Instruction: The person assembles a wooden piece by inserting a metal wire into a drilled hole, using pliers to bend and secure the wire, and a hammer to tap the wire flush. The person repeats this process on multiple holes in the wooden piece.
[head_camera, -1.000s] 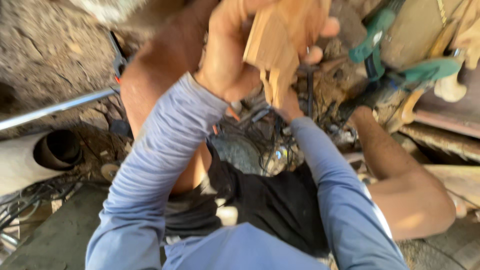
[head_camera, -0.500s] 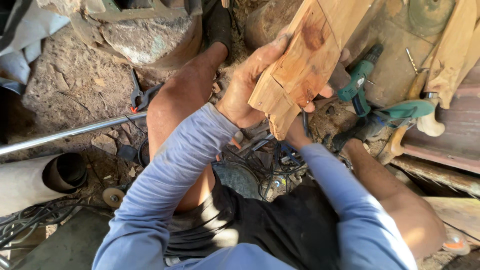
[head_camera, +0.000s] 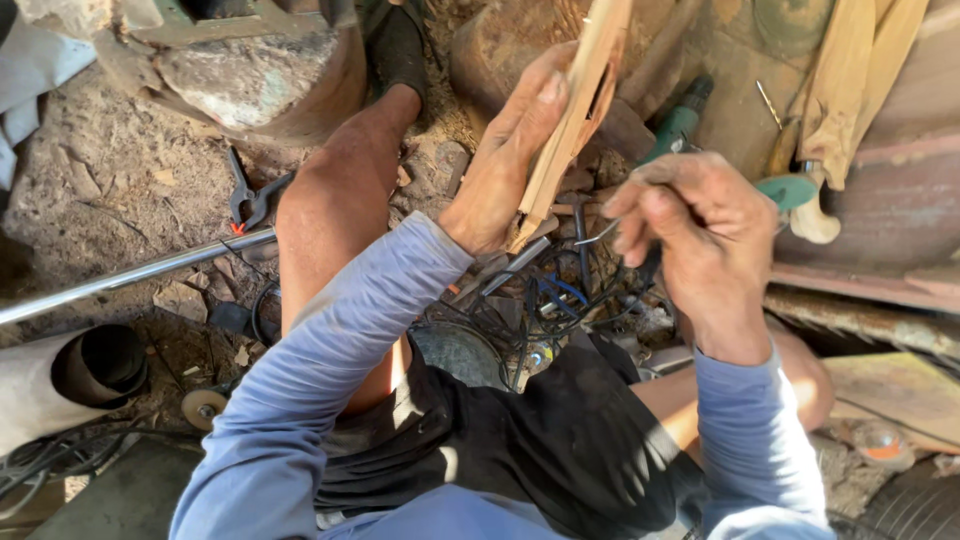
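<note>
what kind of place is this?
Probably a rough outdoor or yard workshop with a dirt floor. The left hand holds a piece of wood, the right hand a thin tool. Pliers, a green power drill and tangled cables lie on the ground.

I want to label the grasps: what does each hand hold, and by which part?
The left hand grips the pale, narrow wooden piece at its lower end. The right hand holds a thin metal tool by its handle.

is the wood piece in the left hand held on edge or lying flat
On edge. The left hand grips the wood piece with its thin side facing the camera, long axis running up out of frame.
</note>
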